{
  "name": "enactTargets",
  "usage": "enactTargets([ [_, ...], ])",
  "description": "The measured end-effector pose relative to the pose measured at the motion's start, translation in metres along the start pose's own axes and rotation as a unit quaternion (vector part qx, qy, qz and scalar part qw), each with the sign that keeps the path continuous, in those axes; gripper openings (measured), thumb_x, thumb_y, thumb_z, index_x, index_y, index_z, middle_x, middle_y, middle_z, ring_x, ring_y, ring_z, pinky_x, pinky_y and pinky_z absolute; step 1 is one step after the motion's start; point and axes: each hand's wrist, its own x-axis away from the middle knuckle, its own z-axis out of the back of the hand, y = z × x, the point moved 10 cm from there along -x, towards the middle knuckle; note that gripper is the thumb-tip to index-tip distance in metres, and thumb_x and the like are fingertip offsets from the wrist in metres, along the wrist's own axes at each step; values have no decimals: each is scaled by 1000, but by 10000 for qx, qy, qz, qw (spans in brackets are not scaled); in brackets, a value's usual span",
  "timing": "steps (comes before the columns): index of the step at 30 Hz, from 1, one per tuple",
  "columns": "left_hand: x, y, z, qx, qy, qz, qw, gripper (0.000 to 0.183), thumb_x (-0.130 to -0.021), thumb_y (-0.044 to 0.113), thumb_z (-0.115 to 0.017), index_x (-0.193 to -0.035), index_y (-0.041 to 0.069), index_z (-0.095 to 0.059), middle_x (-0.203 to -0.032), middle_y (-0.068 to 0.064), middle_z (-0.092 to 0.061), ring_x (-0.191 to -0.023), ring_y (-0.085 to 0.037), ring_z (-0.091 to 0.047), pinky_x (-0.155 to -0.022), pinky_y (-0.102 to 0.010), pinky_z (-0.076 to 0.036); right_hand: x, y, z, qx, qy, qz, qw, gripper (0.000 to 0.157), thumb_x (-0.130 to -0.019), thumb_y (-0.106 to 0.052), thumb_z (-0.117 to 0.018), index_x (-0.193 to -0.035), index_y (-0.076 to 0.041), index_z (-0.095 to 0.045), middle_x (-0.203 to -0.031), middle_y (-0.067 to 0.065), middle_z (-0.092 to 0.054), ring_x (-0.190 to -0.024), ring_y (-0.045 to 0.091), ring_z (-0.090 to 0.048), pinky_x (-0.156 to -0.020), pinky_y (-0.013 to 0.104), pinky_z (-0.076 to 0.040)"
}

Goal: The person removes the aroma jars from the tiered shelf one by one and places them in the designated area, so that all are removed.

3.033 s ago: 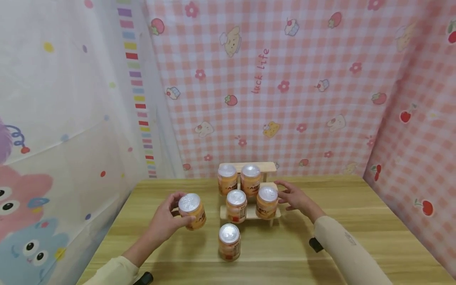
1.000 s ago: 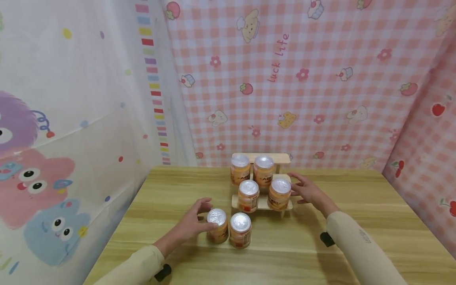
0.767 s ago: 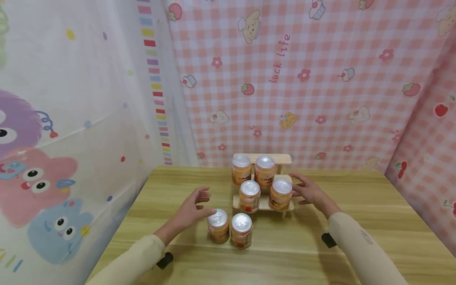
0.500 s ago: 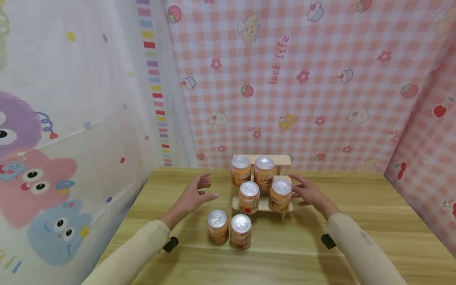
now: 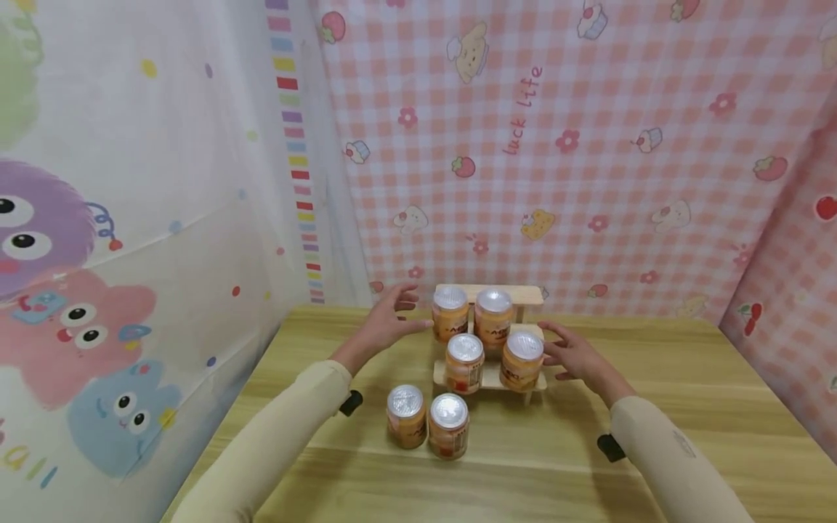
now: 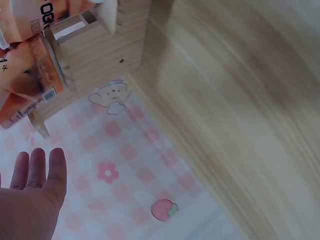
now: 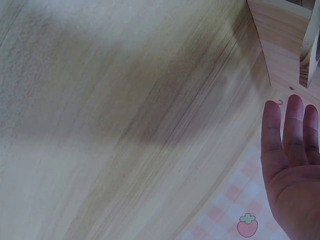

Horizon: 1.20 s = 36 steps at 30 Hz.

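In the head view my left hand (image 5: pixel 386 325) reaches to the left side of the upper left jar (image 5: pixel 451 317), its fingers spread and nothing in its grasp. The left wrist view shows the same hand's fingers apart from the orange-labelled jars. My right hand (image 5: pixel 578 359) is at the right side of the lower right jar (image 5: pixel 522 363), fingers loosely extended. Another shelf jar (image 5: pixel 492 319) stands at the upper right and one (image 5: pixel 464 365) at the lower left. Two more silver-lidded jars, a left one (image 5: pixel 406 418) and a right one (image 5: pixel 448 428), stand side by side on the table.
A small tiered wooden rack (image 5: pixel 516 294) bears the upper jars. It stands near the back of the wood-grain table (image 5: pixel 523 479). A pink checked cloth (image 5: pixel 588 181) hangs behind, and a white cartoon-printed sheet (image 5: pixel 216 189) hangs on the left.
My left hand set its jar on the table beside the other jar, let go, and moved up and forward to the rack's upper left jar. My right hand stayed by the rack.
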Motion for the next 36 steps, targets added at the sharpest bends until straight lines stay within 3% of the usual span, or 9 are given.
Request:
enactTargets([
  [9, -20, 8, -27, -100, -157, -120, 9998, 79, -82, 26, -84, -147, 12, -42, -134, -10, -56, -123, -27, -53, -101, -44, -45, 0, 0, 0, -34, 1, 15, 10000, 60, -107, -29, -45, -158, -12, -19, -147, 36, -34, -123, 46, -52, -87, 56, -52],
  [18, -26, 10, -32, -185, -85, -183, 9996, 71, -81, 19, -85, -141, 12, -48, -130, -10, -58, -117, -26, -56, -92, -39, -51, -1, 0, 0, -17, 14, -24, 10000, 59, -107, -29, -46, -158, -13, -20, -146, 37, -35, -122, 46, -53, -87, 58, -51],
  [27, -29, 8, -36, -318, -126, -94, 9994, 72, -81, 15, -84, -142, 12, -47, -133, -9, -56, -120, -27, -54, -97, -42, -47, 1, -1, 1, -26, 15, -7, 10000, 59, -107, -29, -45, -158, -12, -20, -146, 37, -35, -123, 48, -51, -86, 57, -52],
  [36, -29, 9, -37, -318, -165, -23, 9994, 71, -80, 15, -84, -142, 13, -48, -131, -10, -57, -119, -28, -54, -95, -42, -49, -2, 3, 1, -77, 74, -10, 9999, 57, -107, -27, -46, -157, -13, -22, -146, 36, -36, -124, 48, -51, -86, 55, -52],
])
